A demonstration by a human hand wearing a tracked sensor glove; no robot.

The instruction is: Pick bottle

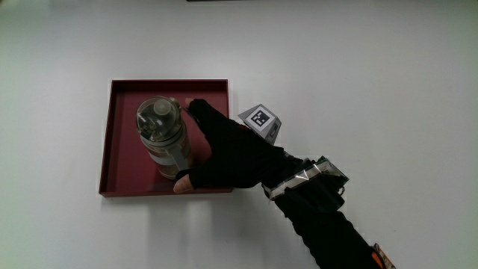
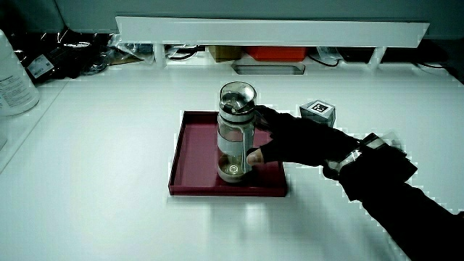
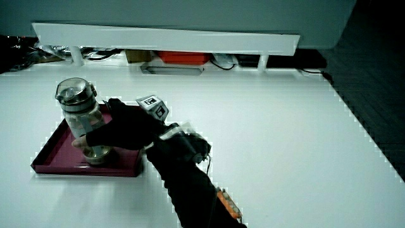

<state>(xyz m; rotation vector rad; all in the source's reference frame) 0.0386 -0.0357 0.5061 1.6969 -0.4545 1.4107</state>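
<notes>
On the white bench (image 1: 373, 67) sits a dark red tray (image 1: 119, 134), and the bottle (image 1: 163, 134) stands upright in it, long axis vertical, close to the tray wall nearest my hand (image 1: 231, 157). My fingers (image 1: 196, 108) are wrapped around its side, thumb low near the base, so the lift is straight up.

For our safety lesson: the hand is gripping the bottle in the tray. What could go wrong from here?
The clear glass bottle with a metal lid looks smooth, so it might slip from the black gloved hand, whose grip sits low on it. Lifting sideways, its base could catch the shallow dark red tray's rim.
</notes>
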